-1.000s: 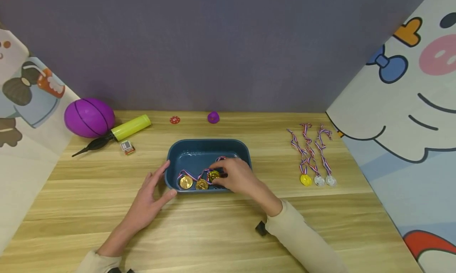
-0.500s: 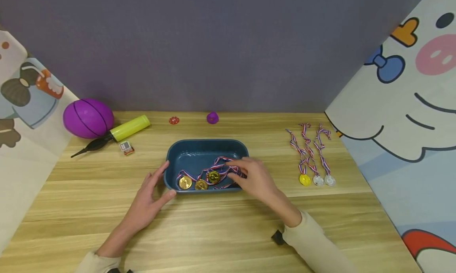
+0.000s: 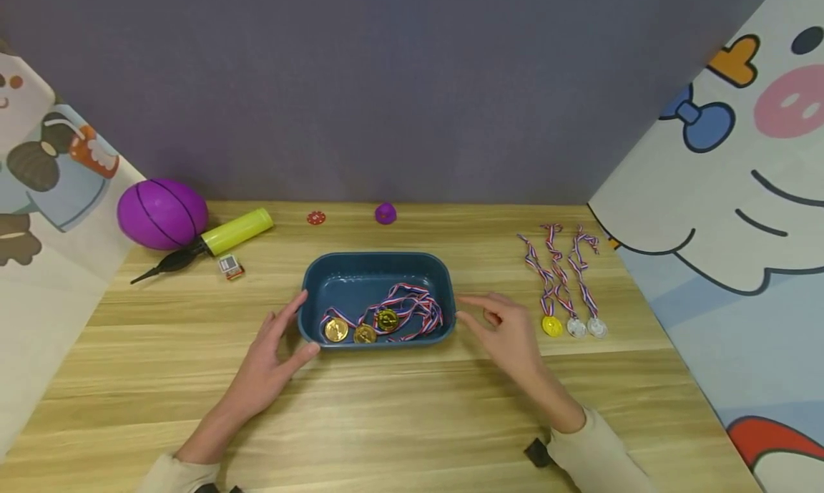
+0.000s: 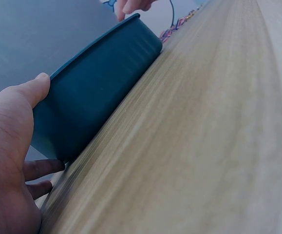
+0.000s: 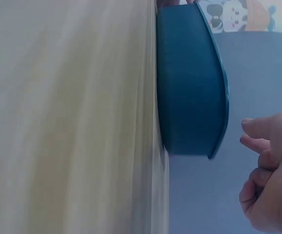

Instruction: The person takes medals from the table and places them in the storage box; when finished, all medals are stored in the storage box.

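A dark blue rectangular tub sits on the table. Inside it, along the front, lie three gold medals: one at the left, one beside it, and a darker one. Their striped ribbons are bunched at the right. My left hand rests against the tub's left end with fingers spread; in the left wrist view its thumb touches the rim. My right hand is over the table just off the tub's right end, holding nothing. Its thumb and index finger extend toward the tub, the other fingers curled.
To the right lie a yellow medal and two silver medals, one left and one right, ribbons stretched backward. Back left are a purple ball, a yellow hand pump and a small box. A red chip and purple object lie behind.
My right hand let go of the darker gold medal, leaving it in the tub, and moved right, out past the tub's right end. The left hand has stayed in place.
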Demonstrator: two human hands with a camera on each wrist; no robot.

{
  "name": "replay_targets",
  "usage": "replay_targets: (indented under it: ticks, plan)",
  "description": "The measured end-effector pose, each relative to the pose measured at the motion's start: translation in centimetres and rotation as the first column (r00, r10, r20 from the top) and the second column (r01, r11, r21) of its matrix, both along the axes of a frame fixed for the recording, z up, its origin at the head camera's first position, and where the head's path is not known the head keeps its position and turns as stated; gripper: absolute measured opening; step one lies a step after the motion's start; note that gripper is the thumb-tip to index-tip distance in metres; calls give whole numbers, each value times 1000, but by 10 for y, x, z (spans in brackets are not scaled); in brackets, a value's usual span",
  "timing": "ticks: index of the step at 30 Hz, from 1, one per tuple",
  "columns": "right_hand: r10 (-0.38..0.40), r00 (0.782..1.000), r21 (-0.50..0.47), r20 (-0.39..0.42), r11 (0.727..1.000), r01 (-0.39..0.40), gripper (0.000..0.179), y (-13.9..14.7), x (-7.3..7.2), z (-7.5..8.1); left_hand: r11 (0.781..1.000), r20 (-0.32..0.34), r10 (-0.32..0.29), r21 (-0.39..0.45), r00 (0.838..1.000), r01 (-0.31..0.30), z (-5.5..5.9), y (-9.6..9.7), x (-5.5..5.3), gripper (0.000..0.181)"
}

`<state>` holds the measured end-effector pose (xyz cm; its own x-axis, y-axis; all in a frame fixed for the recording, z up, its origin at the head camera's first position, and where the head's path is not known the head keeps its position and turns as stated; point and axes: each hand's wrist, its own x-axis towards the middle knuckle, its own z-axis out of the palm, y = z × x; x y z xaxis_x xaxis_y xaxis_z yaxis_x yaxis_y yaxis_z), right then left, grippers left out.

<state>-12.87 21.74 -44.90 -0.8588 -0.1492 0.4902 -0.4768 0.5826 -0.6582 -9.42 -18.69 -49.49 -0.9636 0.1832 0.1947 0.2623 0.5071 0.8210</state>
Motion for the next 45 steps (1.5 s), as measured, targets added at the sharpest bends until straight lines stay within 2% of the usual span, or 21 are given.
replay_targets:
  ticks: [10,18,25,38,42,45]
  plan:
    - [-81,997,-17,-15,997,80,28,35,5,-3,1000,-12,0,1,1000,0,1,1,1,83]
    - [-115,992,-36,-49,993,113,29,49,7,-3,1000,-7,2,1,1000,-2,0,0,0,83]
    - [-177,984,-54,-8,983,176,29,61,9,-3,1000,16,8,6,1000,-8,0,0,1,83]
    - [-311,950,-35,-28,950,310,31,103,15,-8,1000,20,8,4,1000,-8,-1,1,0,83]
    - [-345,938,-15,30,938,345,30,115,18,-11,1000,20,8,6,1000,-8,-1,1,1,83]
    - [-379,921,43,92,925,377,29,123,22,-13,1000,25,9,7,1000,-10,0,1,1,83]
